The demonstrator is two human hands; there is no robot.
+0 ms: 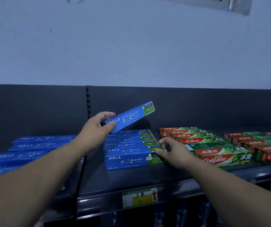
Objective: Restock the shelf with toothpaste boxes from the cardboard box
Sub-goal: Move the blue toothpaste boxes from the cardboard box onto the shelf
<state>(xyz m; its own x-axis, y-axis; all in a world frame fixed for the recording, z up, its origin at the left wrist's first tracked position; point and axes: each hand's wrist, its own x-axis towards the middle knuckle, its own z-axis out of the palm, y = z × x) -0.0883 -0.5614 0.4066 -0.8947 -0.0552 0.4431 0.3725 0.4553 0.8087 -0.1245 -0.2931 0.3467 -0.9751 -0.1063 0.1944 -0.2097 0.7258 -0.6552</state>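
Looking down from the head camera, you have your left hand gripping a blue toothpaste box by its near, left end, with fingers and thumb curled round it. The box is in the air, tilted so that its green-labelled far end is raised toward the dark back panel. It hangs just above the rear of a row of blue boxes of the same kind, which lie flat on the shelf.

Your right hand reaches to the right end of that row. Its fingers are bent, and the fingertips lie on the green end of the front box. From this angle you cannot tell whether that hand pinches the box or only touches it.

Just right of the row, close to your right hand, red-and-green Colgate boxes lie in a row running front to back. A second group of them lies farther right, apart from the first.

On the neighbouring shelf section to the left, partly behind your left forearm, more blue boxes lie flat in a blurred row. A slotted upright divides the two back panels. On the shelf's front edge, below the blue row, sits a price label with a red arrow pointing up. A pale wall rises above the back panel.
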